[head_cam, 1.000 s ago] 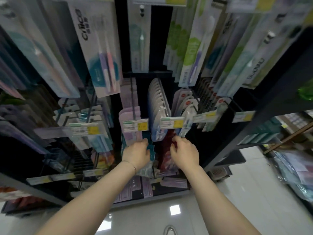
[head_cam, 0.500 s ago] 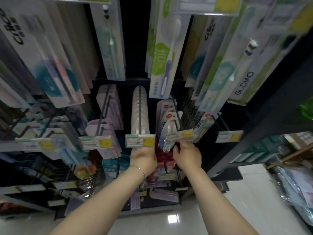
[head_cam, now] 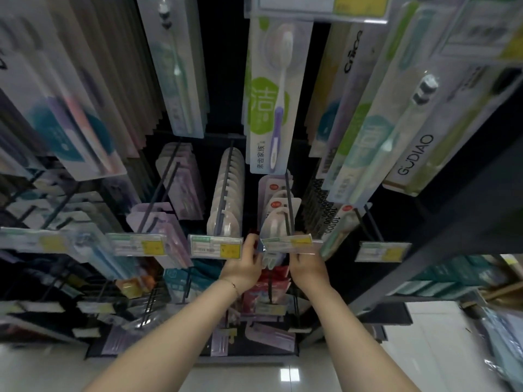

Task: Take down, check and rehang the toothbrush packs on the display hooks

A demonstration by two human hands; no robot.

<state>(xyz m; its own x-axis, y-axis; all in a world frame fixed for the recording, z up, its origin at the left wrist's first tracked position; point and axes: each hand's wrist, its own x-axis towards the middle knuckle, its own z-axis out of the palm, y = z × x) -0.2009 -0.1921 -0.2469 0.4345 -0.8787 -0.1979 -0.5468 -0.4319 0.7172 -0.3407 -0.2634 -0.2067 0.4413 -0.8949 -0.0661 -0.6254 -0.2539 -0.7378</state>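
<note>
The front toothbrush pack (head_cam: pixel 273 227) hangs on its hook (head_cam: pixel 289 199), long side pointing down. The left hand (head_cam: pixel 244 268) and the right hand (head_cam: pixel 309 267) pinch its lower sides.

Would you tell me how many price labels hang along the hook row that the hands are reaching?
5: far-left label, blurred; second label; third label, by the left hand; fourth label, above the right hand; far-right label. More may lie off-frame.
</note>
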